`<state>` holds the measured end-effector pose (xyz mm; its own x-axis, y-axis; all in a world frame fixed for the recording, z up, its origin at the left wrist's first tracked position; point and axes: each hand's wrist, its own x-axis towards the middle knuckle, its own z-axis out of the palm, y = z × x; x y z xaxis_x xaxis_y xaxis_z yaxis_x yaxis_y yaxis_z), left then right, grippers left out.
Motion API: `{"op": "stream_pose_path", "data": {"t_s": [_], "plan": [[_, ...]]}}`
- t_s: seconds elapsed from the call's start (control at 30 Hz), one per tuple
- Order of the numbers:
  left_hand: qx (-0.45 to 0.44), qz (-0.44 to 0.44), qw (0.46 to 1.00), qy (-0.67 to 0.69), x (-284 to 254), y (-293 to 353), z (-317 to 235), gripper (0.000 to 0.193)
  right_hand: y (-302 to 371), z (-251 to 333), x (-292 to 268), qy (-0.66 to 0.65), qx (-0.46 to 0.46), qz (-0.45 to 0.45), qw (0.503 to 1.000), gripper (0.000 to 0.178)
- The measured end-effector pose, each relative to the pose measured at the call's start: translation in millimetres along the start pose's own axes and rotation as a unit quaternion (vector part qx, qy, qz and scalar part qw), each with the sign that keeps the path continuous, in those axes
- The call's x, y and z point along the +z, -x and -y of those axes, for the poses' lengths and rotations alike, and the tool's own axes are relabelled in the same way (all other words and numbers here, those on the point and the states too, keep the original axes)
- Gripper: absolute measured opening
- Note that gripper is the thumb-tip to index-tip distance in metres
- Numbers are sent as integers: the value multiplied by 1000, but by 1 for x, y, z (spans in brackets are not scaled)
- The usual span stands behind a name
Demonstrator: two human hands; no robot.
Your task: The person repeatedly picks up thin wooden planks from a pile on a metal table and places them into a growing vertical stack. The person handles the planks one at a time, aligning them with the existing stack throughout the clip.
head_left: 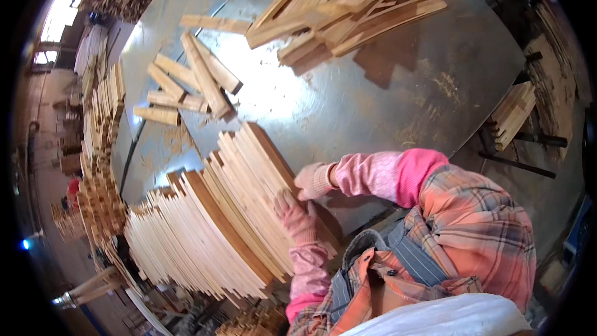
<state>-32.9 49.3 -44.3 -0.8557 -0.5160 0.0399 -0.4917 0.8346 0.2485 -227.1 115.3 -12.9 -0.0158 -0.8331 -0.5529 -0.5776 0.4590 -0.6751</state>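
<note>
A long row of narrow wooden strips [205, 230] stands side by side on the grey metal tabletop. My left hand [295, 216], in a pink glove, lies on top of the strips near the row's right end, its fingers stretched out. Beside it my right hand [313, 180], gloved the same way, is curled against the outermost wooden strip [267, 149], a wider and browner face turned outward. Part of the right hand's fingers is hidden. The strip ends are uneven along the far side.
Across the table lies a heap of loose boards [348, 9]. Several short wood pieces [193, 78] are scattered left of it. Stacked wood [102, 205] stands beyond the left table edge, and a small bundle of strips [515, 112] rests on a rack at the right.
</note>
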Motion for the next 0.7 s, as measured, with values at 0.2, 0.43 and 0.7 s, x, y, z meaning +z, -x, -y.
{"op": "stream_pose_path", "data": {"t_s": [0.2,0.43,0.7], "plan": [[-33,21,989,140,-21,-36,-12,54,146,-94,-182,-259,7,-336,906,40],[176,-123,916,340,-98,-356,-149,54,219,-239,-168,-749,17,-373,547,55],[149,287,903,284,10,-526,-292,97,126,-295,-189,-763,-104,-439,464,46]]}}
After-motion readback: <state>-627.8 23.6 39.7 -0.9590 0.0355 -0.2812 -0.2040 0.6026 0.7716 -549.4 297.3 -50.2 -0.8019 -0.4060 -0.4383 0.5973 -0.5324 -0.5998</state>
